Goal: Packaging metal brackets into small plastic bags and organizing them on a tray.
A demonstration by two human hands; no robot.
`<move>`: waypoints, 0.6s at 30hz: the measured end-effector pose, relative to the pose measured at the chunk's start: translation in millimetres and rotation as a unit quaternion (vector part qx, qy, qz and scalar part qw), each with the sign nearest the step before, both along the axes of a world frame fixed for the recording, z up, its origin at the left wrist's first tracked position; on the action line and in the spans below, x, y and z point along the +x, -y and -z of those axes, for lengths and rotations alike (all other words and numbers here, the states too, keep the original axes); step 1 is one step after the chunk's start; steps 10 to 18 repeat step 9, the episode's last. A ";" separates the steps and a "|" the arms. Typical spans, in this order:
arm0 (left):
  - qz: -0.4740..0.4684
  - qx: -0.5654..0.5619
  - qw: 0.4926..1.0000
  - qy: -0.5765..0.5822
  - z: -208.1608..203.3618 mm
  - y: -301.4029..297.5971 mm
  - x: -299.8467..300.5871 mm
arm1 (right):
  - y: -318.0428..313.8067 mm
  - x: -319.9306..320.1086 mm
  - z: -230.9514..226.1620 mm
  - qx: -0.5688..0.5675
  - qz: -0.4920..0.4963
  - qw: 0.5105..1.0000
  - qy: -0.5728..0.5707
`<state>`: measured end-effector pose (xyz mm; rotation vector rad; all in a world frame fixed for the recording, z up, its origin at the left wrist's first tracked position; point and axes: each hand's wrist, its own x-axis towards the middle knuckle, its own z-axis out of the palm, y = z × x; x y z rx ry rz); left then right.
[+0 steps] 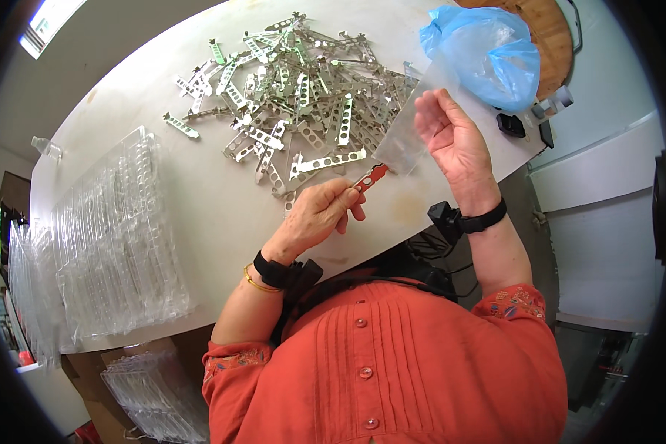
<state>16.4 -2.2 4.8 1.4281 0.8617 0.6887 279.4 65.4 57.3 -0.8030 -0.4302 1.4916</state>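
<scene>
My left hand (320, 211) is closed around one end of a slotted metal bracket (370, 177), a thin flat strip with cut-outs that catches a red reflection. The bracket points up and to the right. My right hand (457, 140) is raised with its palm turned left and its fingers stretched out, blurred at the tips. Just left of those fingers is a clear plastic bag (403, 144); I cannot tell whether they touch it. Beyond my left hand spreads a big loose pile of similar perforated metal brackets (303, 89).
Stacked clear plastic trays (115, 244) cover the left of the white table (222, 244). A blue plastic bag (488, 55) sits at the far right beside a round wooden surface (555, 37). A small black object (510, 126) lies near the right edge. More clear trays (155, 396) stand below.
</scene>
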 end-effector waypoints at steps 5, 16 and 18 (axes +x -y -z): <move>-0.010 -0.024 1.000 0.017 3.5 0.0 0.9 | 2.4 -5.0 2.9 0.019 0.000 1.000 0.021; -0.011 -0.034 0.999 0.034 3.7 0.3 0.7 | 5.1 -13.7 9.1 0.023 0.005 0.998 0.050; -0.011 -0.034 0.999 0.034 3.7 0.3 0.7 | 5.1 -13.7 9.1 0.023 0.005 0.998 0.050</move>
